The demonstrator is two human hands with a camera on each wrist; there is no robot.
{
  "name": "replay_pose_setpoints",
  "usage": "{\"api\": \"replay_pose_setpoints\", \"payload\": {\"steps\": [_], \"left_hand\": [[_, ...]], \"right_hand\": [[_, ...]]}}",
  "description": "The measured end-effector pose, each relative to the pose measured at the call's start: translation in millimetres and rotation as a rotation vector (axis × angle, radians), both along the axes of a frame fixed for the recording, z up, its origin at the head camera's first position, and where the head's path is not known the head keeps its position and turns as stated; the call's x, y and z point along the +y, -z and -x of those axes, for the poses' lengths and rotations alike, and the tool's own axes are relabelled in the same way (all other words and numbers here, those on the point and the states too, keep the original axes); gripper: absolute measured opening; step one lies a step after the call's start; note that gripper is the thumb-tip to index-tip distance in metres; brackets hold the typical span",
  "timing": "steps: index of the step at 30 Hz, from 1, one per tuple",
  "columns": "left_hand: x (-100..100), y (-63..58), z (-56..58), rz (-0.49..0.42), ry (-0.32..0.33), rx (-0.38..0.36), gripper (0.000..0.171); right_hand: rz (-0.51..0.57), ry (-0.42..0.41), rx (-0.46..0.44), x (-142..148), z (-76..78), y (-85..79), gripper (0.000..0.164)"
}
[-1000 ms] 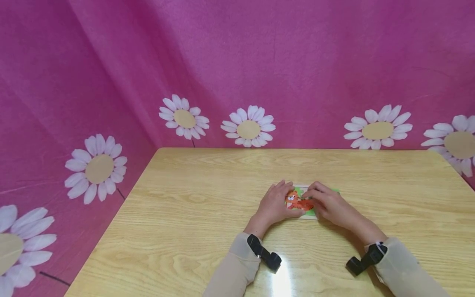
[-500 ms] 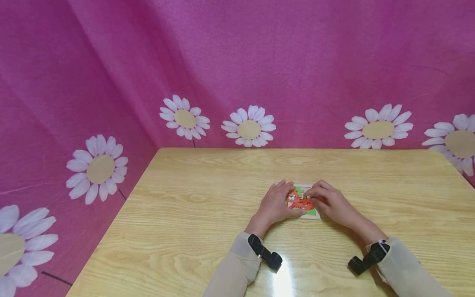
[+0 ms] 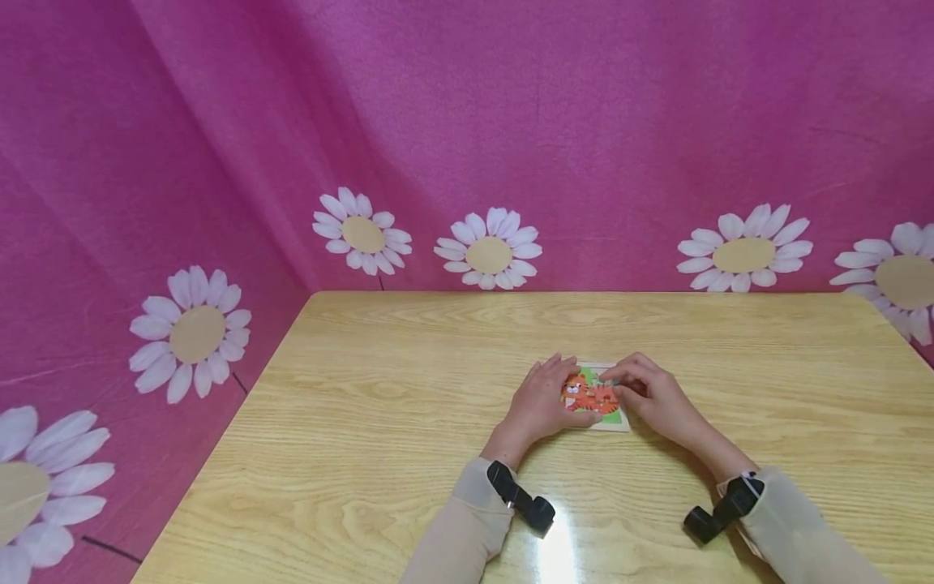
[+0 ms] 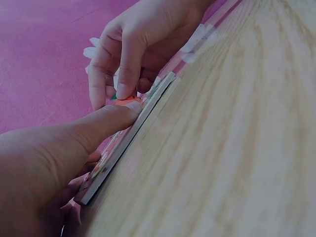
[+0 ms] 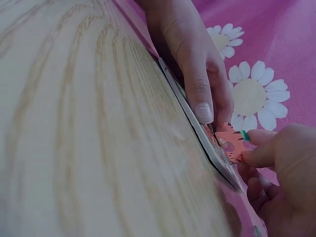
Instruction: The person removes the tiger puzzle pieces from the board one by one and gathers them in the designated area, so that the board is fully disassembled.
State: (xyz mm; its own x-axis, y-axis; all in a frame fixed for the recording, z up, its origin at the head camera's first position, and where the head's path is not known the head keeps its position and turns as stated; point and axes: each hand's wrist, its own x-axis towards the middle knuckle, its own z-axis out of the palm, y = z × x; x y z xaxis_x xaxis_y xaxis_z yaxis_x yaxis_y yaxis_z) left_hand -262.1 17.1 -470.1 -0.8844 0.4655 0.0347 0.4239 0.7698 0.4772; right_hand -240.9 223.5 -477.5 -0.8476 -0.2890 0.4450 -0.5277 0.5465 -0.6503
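A small jigsaw puzzle board (image 3: 619,422) with an orange tiger on green lies flat on the wooden table. My left hand (image 3: 538,401) grips its left part, thumb along the near edge and fingers at the far edge. In the left wrist view that thumb presses over the board's side (image 4: 123,148). Over the right part of the board, my right hand (image 3: 655,399) pinches an orange puzzle piece (image 5: 232,143) with dark stripes and a bit of green between thumb and index finger. The piece stands tilted, close over the picture. Part of the picture is hidden under both hands.
The light wood table (image 3: 379,422) extends around the board on all sides. Behind it and to the left hangs a magenta cloth (image 3: 584,122) with white daisies. A black camera (image 3: 521,499) is strapped to each wrist over beige sleeves (image 3: 460,527).
My right hand has lifted slightly from the board's right side, uncovering its right edge. The pinched piece has turned so its orange face shows more. My left hand has stayed in place.
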Motion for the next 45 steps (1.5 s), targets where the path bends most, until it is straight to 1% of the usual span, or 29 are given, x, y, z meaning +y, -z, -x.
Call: {"api": "replay_pose_setpoints", "payload": {"steps": [9, 20, 27, 31, 36, 45], "left_hand": [[-1, -0.6, -0.4, -0.007, 0.003, -0.011, 0.077], [-1, -0.6, -1.2, -0.005, 0.004, -0.019, 0.077], [0, -0.8, -1.0, -0.006, 0.002, -0.022, 0.078], [-1, -0.6, -0.6, -0.009, 0.001, -0.028, 0.077], [-2, 0.4, -0.5, -0.011, 0.003, -0.031, 0.078], [-1, 1.1, 0.1, -0.01, 0.003, -0.024, 0.077]], "right_hand": [[0.001, -0.004, -0.01, -1, -1.5, -3.2, 0.028], [-0.03, 0.023, 0.045, 5, -1.1, -1.4, 0.029], [-0.017, 0.021, 0.066, 11, -3.9, -4.4, 0.026], [-0.018, 0.036, 0.065, 15, -4.4, -5.0, 0.027], [-0.047, 0.064, 0.051, 24, -2.8, -2.9, 0.026], [-0.057, 0.088, 0.066, 34, -4.4, -4.6, 0.027]]}}
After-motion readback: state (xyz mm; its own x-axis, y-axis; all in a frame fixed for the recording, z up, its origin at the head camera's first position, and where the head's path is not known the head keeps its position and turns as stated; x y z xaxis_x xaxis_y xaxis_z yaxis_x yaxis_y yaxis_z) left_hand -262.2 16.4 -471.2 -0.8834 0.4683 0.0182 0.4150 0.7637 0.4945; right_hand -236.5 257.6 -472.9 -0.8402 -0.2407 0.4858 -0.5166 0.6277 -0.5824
